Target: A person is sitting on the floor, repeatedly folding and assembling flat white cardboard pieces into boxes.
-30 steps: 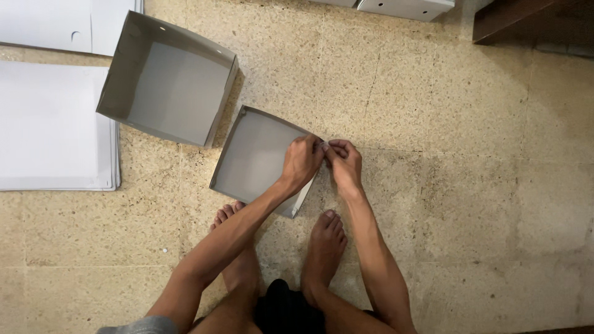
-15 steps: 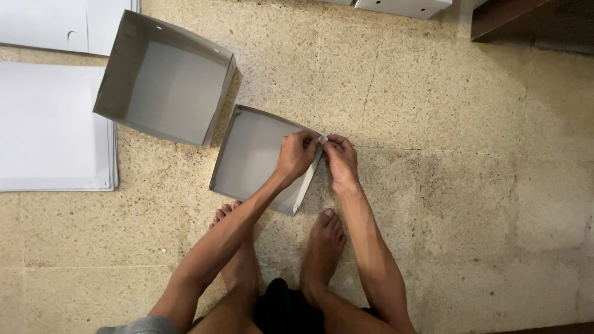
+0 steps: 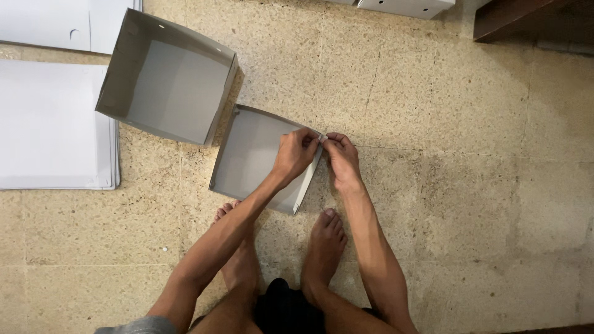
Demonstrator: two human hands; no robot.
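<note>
Little is changed since earlier: the shallow grey cardboard tray (image 3: 253, 158) on the floor is pinched at its far right corner by left hand (image 3: 296, 154) and right hand (image 3: 341, 159) fingers. If grip slackens, the corner flap could spring open.

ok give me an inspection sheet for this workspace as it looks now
surface: speckled stone tile floor, person squatting barefoot on it
job's things: shallow grey box lying on the floor, open side up
clutter: deeper grey box just beyond it, stack of flat white sheets at the far left, more flat sheets above that
grippers: left hand and right hand both pinch the shallow box's upper right corner; fingertips meet there
cables: nothing seen
surroundings: white box edge at the top, dark wooden furniture in the top right corner
</note>
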